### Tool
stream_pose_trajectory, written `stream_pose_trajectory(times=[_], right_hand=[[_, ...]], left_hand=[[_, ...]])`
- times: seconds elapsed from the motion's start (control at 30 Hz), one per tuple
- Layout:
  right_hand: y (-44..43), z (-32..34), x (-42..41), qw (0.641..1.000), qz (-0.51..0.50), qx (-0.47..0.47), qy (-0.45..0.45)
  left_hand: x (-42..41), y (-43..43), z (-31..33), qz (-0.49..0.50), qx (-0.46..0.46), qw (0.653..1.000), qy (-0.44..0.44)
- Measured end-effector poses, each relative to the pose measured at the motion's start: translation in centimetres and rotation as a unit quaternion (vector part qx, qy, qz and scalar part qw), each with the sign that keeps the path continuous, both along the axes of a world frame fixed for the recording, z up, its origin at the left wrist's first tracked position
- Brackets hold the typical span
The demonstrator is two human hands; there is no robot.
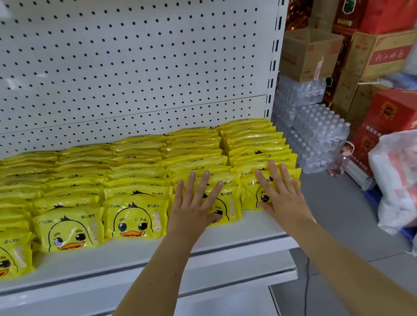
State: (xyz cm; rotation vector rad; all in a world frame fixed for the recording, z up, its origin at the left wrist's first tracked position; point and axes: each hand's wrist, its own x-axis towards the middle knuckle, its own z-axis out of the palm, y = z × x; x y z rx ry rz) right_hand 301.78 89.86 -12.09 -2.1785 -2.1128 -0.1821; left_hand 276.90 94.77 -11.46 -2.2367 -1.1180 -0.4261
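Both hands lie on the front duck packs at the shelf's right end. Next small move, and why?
Probably a light push back: left hand and right hand lie flat, fingers straight, on the two rightmost front packs, levelling them with neighbouring rows.

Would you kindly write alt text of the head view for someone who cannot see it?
Left hand and right hand press flat on the front yellow plastic duck-face packs of the two rightmost rows on a white metal shelf. Brown cardboard boxes and water bottles stand to the right.

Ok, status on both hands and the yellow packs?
Left hand flat on front duck pack. Right hand flat on end pack. Nothing blocking.
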Motion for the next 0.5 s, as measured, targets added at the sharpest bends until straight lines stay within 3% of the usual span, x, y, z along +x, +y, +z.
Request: stream_pose_trajectory(times=[0.33, 0.5], right_hand=[[1.0, -0.1, 0.7, 1.000, 0.011, -0.017, 0.005], [0.6, 0.7, 0.4, 0.999, 0.004, -0.037, 0.005]], left_hand=[[0.4, 0.7, -0.1, 0.018, -0.026, 0.999, 0.024], [0.9, -0.9, 1.5, 0.050, -0.106, 0.993, 0.020]])
